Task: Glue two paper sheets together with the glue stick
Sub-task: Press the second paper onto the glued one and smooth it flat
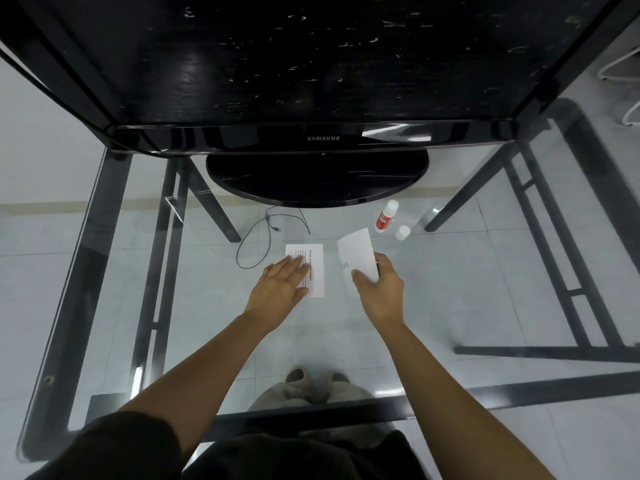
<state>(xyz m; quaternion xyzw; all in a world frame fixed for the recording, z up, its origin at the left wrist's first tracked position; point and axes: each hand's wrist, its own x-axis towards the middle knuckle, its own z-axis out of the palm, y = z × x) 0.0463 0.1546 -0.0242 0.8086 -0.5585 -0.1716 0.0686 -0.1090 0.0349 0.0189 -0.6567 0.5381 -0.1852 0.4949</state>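
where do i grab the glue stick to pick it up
Take the glue stick by its red-labelled barrel, thumb and fingers on opposite round sides, away from the white end. Come from the near side: the monitor base sits just behind it and the loose cap sits to its near right. The right hand is closest, but it holds a paper sheet.

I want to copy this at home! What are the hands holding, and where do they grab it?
The right hand pinches the white paper sheet by its near end. The left hand holds nothing; its straight fingers press on the printed sheet.
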